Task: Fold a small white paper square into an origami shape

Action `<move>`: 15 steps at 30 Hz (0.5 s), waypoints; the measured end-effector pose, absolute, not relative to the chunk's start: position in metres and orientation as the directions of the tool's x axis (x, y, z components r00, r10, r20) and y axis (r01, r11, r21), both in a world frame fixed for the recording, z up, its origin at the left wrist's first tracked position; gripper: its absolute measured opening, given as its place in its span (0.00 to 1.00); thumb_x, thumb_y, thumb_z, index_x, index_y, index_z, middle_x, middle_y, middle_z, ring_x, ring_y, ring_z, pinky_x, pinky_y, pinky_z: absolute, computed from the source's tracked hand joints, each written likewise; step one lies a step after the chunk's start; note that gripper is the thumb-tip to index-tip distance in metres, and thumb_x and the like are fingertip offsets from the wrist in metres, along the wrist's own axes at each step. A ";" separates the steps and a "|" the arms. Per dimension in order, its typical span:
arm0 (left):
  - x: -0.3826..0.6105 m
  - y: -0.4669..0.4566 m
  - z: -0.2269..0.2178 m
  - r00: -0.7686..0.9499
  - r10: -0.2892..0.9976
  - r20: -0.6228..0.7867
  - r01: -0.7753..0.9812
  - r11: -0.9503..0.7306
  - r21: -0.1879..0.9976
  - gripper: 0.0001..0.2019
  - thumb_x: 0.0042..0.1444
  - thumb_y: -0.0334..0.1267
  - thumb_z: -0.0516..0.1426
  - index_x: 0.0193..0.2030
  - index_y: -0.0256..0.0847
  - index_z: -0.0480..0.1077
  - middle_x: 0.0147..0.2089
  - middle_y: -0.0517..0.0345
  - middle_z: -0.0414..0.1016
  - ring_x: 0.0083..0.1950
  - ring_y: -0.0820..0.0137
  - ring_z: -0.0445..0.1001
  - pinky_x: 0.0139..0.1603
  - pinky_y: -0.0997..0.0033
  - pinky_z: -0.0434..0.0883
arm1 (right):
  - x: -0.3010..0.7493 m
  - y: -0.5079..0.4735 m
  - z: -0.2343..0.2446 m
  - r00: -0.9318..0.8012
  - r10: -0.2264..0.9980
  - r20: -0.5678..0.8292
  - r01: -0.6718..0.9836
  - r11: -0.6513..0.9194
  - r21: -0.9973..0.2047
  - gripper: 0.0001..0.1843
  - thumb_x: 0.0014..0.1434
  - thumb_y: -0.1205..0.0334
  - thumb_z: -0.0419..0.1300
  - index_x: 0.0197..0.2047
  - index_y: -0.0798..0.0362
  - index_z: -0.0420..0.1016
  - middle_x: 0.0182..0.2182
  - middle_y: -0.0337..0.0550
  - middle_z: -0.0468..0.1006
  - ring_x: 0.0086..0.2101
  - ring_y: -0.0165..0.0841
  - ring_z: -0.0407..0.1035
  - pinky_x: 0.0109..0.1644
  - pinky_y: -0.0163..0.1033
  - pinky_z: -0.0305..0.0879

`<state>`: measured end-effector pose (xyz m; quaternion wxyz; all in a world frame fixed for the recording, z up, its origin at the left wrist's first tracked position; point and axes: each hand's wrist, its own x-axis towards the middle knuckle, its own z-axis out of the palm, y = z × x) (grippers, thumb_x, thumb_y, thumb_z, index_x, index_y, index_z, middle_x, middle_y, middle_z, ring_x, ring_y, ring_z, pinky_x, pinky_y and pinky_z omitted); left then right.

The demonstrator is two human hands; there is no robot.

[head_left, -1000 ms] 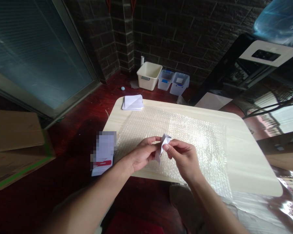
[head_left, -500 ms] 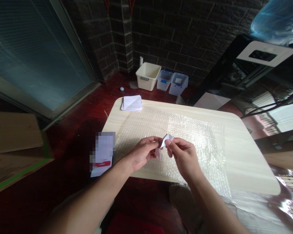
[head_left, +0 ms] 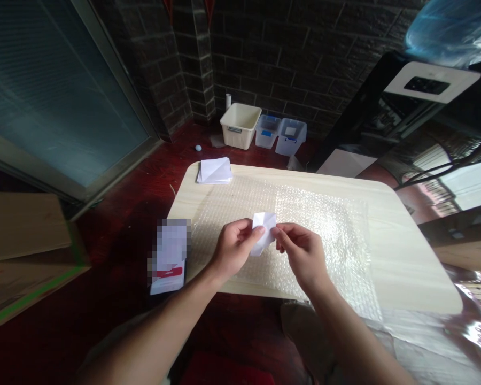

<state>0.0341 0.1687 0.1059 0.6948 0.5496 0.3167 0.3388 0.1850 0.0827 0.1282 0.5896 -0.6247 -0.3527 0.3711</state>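
Observation:
A small piece of folded white paper is held above the table, its flat face with crease lines turned up to me. My left hand pinches it from the left, thumb lying over its face and the other fingers behind. On the opposite edge, my right hand grips the paper between thumb and fingertips. Beneath both hands lies a sheet of bubble wrap. The paper's back is hidden.
A stack of white paper lies at the far left corner of the pale table. Beside the left edge is a phone-like item, partly pixelated. Beyond stand a cream bin and two clear boxes. A cardboard box is at left.
The folded paper has turned from a narrow, partly opened shape to a flatter piece facing me. My left thumb has moved onto its face. The view has shifted slightly.

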 end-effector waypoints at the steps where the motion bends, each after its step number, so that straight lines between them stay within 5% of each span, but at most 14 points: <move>1: 0.034 0.169 0.106 0.570 0.819 -0.059 -0.118 0.152 0.981 0.16 0.63 0.51 0.65 0.39 0.37 0.81 0.34 0.54 0.80 0.33 0.67 0.74 0.34 0.70 0.68 | 0.185 0.082 0.127 0.485 0.874 -0.033 0.024 -0.051 -0.998 0.13 0.60 0.50 0.73 0.37 0.52 0.85 0.24 0.40 0.78 0.25 0.32 0.69 0.29 0.39 0.68; 9: 0.034 0.168 0.108 0.534 0.845 -0.008 -0.083 0.062 0.995 0.14 0.64 0.48 0.65 0.36 0.39 0.83 0.33 0.55 0.81 0.35 0.65 0.77 0.37 0.69 0.71 | 0.178 0.078 0.123 0.557 0.799 0.226 0.460 -0.071 -0.885 0.12 0.64 0.53 0.70 0.47 0.49 0.82 0.41 0.48 0.86 0.34 0.38 0.77 0.36 0.44 0.75; 15: 0.037 0.162 0.113 0.590 0.807 0.008 -0.162 0.109 0.981 0.12 0.64 0.46 0.65 0.43 0.40 0.85 0.42 0.49 0.86 0.44 0.59 0.83 0.51 0.61 0.77 | 0.176 0.078 0.126 0.509 0.798 0.323 0.586 -0.047 -0.809 0.12 0.68 0.51 0.66 0.48 0.48 0.84 0.46 0.50 0.85 0.42 0.44 0.79 0.46 0.51 0.78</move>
